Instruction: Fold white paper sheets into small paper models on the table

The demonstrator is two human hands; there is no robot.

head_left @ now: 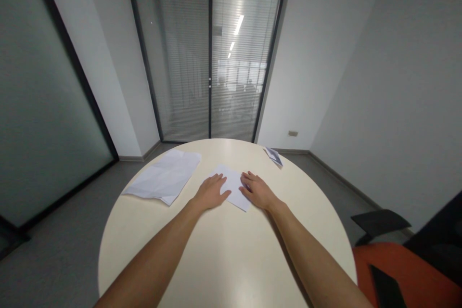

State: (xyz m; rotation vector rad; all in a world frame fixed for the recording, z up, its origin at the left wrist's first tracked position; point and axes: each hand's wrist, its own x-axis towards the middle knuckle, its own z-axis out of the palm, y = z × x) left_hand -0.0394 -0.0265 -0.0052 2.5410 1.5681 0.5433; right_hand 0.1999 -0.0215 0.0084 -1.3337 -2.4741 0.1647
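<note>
A small white sheet of paper (234, 187) lies flat in the middle of the round table, between my two hands. On its left side rests my left hand (212, 191), palm down, with the thumb stretched towards the middle of the sheet. My right hand (258, 190) is over the sheet's right edge, its fingers reaching forward and slightly bent, the thumb apart from them. Neither hand grips the paper. Parts of the sheet are hidden under the fingers.
Large creased white sheets (166, 175) lie at the table's left. A folded paper piece (274, 156) stands near the far right edge of the cream round table (216, 260). An orange chair (404, 269) with black armrests is at the right. Glass doors (209, 57) stand beyond.
</note>
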